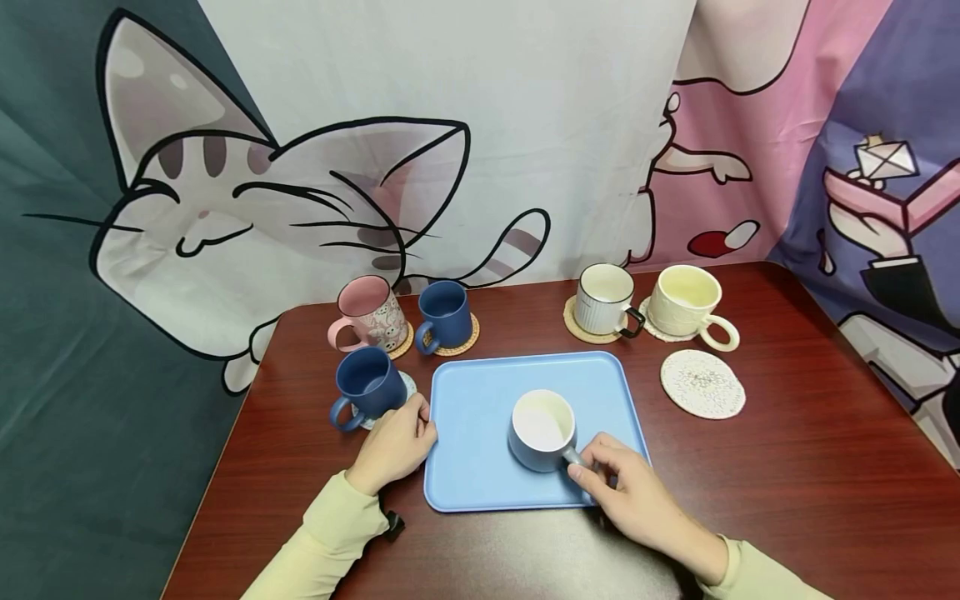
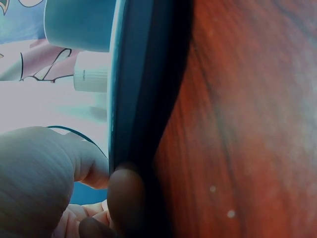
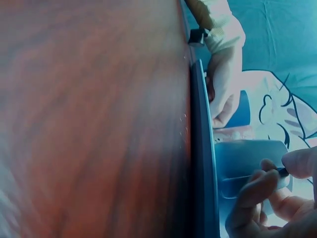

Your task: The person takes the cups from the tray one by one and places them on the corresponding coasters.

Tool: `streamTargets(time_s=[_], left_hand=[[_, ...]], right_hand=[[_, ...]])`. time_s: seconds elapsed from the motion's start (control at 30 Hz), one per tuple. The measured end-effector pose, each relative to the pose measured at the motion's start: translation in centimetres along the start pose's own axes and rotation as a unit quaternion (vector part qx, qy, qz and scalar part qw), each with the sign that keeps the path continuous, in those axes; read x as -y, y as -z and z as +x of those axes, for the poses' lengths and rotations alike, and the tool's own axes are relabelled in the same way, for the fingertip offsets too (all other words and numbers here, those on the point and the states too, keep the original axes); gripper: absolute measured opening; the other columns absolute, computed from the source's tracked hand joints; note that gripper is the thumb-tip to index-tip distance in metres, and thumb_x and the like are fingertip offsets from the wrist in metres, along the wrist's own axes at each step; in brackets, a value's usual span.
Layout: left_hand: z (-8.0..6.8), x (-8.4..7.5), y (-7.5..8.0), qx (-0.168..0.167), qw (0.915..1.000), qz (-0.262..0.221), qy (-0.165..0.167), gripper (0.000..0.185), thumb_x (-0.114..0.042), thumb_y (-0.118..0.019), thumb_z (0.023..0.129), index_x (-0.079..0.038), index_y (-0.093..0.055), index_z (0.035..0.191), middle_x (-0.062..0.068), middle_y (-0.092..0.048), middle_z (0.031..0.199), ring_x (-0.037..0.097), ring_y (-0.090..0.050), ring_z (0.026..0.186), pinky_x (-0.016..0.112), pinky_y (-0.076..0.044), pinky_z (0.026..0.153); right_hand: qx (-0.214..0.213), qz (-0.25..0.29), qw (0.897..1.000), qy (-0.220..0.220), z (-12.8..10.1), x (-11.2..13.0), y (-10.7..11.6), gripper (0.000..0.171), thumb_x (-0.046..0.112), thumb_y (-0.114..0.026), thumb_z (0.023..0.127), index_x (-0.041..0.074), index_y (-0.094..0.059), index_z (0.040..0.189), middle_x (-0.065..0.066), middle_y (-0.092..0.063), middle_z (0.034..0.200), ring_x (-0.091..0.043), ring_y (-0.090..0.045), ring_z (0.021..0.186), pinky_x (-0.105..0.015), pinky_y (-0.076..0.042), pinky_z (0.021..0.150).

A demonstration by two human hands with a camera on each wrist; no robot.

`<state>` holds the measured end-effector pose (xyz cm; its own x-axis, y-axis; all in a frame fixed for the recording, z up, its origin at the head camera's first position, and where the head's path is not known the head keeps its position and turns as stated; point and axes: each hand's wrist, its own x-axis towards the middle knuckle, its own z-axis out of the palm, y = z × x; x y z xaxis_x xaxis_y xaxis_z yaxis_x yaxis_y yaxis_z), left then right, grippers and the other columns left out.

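Right hand (image 1: 637,500) at blue tray's (image 1: 480,483) near-right corner, grip pinching handle of grey-blue mug (image 1: 542,429) standing mid-tray. Left hand (image 1: 393,446) grips tray's left edge, on the worktop (image 1: 787,483).

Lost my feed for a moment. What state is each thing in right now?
Grey-blue mug: upright on tray, looks empty.
Blue tray: flat on table.
Right hand: pinches the mug's handle.
Left hand: grips the tray's left edge.
White coaster: bare.

Five mugs (image 1: 684,306), coasters (image 1: 702,382), cat backdrop (image 1: 247,200)
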<state>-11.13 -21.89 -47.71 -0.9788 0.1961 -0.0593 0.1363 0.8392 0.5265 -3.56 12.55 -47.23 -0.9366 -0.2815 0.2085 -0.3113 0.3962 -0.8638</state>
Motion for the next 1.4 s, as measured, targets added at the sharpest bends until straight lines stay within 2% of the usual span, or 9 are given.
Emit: streamTargets(time_s=[0.2,0.27,0.33,0.5,0.67,0.9,1.03,1.2,1.4], left_hand=[[0.0,0.1,0.0,-0.001,1.0000,0.000,-0.001,0.010,-0.014,-0.063,0.095,-0.014,-0.053,0.092,-0.007,-0.045,0.059,0.008,-0.045,0.047,0.024,-0.034,0.048],[0.0,0.1,0.0,0.000,1.0000,0.001,-0.002,0.010,-0.014,-0.063,0.095,-0.014,-0.053,0.092,-0.007,-0.045,0.059,0.008,-0.045,0.047,0.024,-0.033,0.048],[0.1,0.1,-0.1,0.000,1.0000,0.002,-0.003,0.010,-0.014,-0.063,0.095,-0.014,-0.053,0.092,-0.007,-0.045,0.059,0.008,-0.045,0.047,0.024,-0.033,0.048],[0.0,0.1,-0.1,-0.002,1.0000,0.000,-0.005,0.009,-0.013,-0.063,0.095,-0.013,-0.054,0.092,-0.007,-0.045,0.059,0.008,-0.045,0.047,0.024,-0.033,0.048],[-0.1,0.1,-0.1,-0.002,1.0000,-0.002,-0.006,0.009,-0.012,-0.062,0.094,-0.013,-0.054,0.092,-0.007,-0.045,0.059,0.008,-0.044,0.047,0.023,-0.033,0.048],[-0.1,0.0,-0.1,-0.008,0.9999,-0.002,-0.008,0.011,-0.013,-0.063,0.094,-0.013,-0.053,0.091,-0.007,-0.045,0.059,0.007,-0.044,0.048,0.023,-0.033,0.048],[-0.1,0.0,-0.1,-0.007,0.9999,-0.003,-0.008,0.011,-0.012,-0.064,0.094,-0.013,-0.053,0.091,-0.007,-0.045,0.059,0.007,-0.044,0.047,0.023,-0.033,0.048],[-0.1,0.0,-0.1,-0.009,0.9999,-0.002,-0.010,0.011,-0.012,-0.064,0.094,-0.013,-0.054,0.091,-0.008,-0.045,0.059,0.007,-0.044,0.047,0.023,-0.032,0.048],[-0.1,0.0,0.0,-0.006,0.9999,-0.004,-0.009,0.009,-0.011,-0.063,0.094,-0.013,-0.054,0.092,-0.008,-0.045,0.059,0.007,-0.043,0.047,0.023,-0.032,0.048]], right_hand=[[0.075,0.059,0.992,-0.084,0.7,0.0,1.1,0.025,0.022,-0.061,0.105,0.013,-0.059,0.082,0.005,-0.054,0.066,-0.001,-0.048,0.052,-0.025,-0.042,0.046],[0.098,0.075,0.987,-0.102,0.9,0.0,1.5,0.027,0.023,-0.057,0.107,0.009,-0.060,0.084,0.003,-0.054,0.064,-0.002,-0.045,0.051,-0.025,-0.040,0.046],[0.120,0.093,0.982,-0.110,1.2,0.0,1.8,0.029,0.023,-0.054,0.108,0.006,-0.062,0.086,0.001,-0.055,0.069,-0.002,-0.045,0.053,-0.025,-0.041,0.047],[0.184,0.136,0.963,-0.143,1.8,-0.2,2.4,0.040,0.026,-0.045,0.112,-0.002,-0.062,0.089,-0.002,-0.058,0.077,-0.004,-0.048,0.057,-0.023,-0.043,0.051],[0.227,0.164,0.944,-0.172,2.2,-0.3,2.6,0.053,0.031,-0.039,0.113,-0.011,-0.056,0.085,-0.001,-0.052,0.066,-0.005,-0.048,0.055,-0.022,-0.041,0.051],[0.256,0.211,0.918,-0.216,2.4,-0.2,2.7,0.060,0.037,-0.038,0.113,-0.017,-0.039,0.086,0.001,-0.046,0.068,-0.007,-0.043,0.055,-0.023,-0.036,0.049],[0.265,0.238,0.908,-0.220,2.4,-0.1,2.6,0.059,0.036,-0.037,0.113,-0.017,-0.032,0.087,0.003,-0.043,0.069,-0.007,-0.036,0.053,-0.022,-0.034,0.049],[0.259,0.255,0.905,-0.221,2.3,-0.2,2.3,0.057,0.035,-0.037,0.113,-0.015,-0.029,0.085,0.004,-0.038,0.068,-0.009,-0.025,0.051,-0.025,-0.028,0.049],[0.241,0.261,0.905,-0.233,1.9,-0.1,2.1,0.055,0.036,-0.036,0.114,-0.006,-0.027,0.079,0.005,-0.029,0.065,-0.012,-0.016,0.051,-0.028,-0.018,0.047]])
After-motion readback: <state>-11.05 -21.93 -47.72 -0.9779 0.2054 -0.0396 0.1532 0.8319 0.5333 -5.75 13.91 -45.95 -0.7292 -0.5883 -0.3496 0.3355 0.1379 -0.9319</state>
